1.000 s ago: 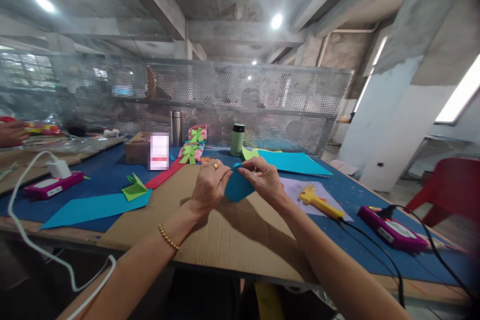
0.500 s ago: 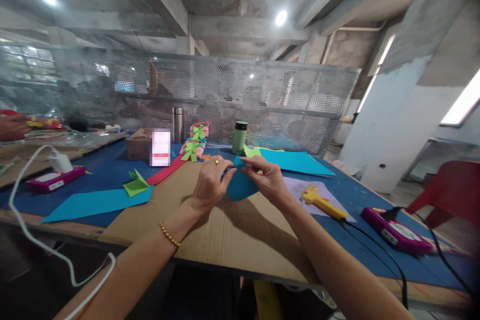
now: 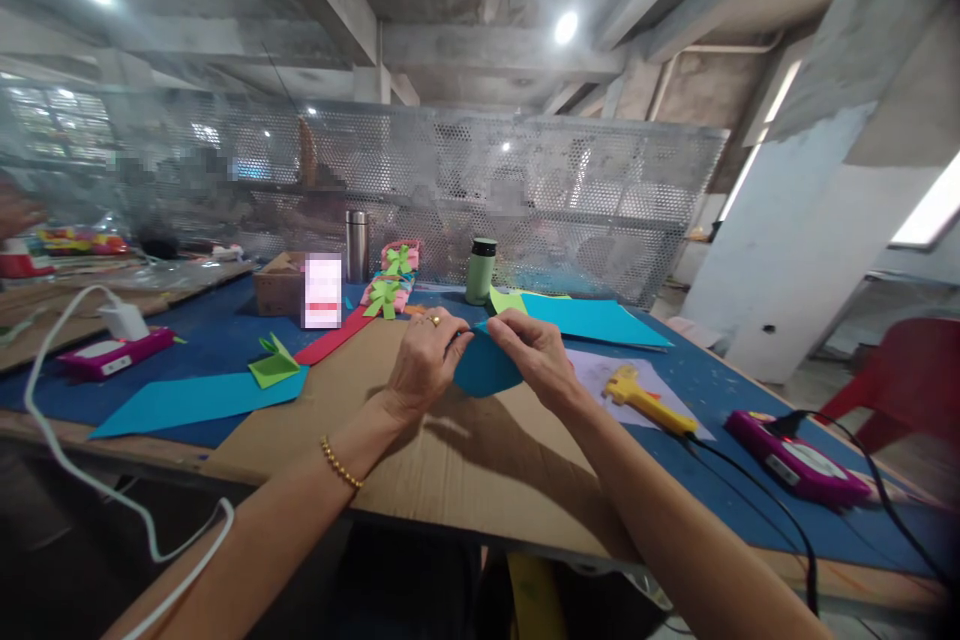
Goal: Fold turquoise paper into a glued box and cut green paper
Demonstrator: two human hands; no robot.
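Observation:
My left hand [image 3: 426, 362] and my right hand [image 3: 534, 357] both pinch a folded piece of blue paper [image 3: 484, 370], held just above a sheet of brown cardboard [image 3: 450, 460] on the table. The fingertips of both hands meet at the paper's upper edge. A ring sits on my left hand and a bead bracelet on that wrist.
A yellow glue gun [image 3: 639, 396] lies to the right on white paper. Pink devices [image 3: 795, 456] [image 3: 112, 354] with cables sit at both sides. Blue paper sheets [image 3: 196, 400] [image 3: 592, 320], a green folded piece [image 3: 273, 366], a green bottle [image 3: 480, 272], a steel flask [image 3: 357, 246] and a cardboard box [image 3: 281, 286] stand around.
My hands have stayed together on the blue paper, shifting slightly as the fingers work along its top edge. The view has tilted a little.

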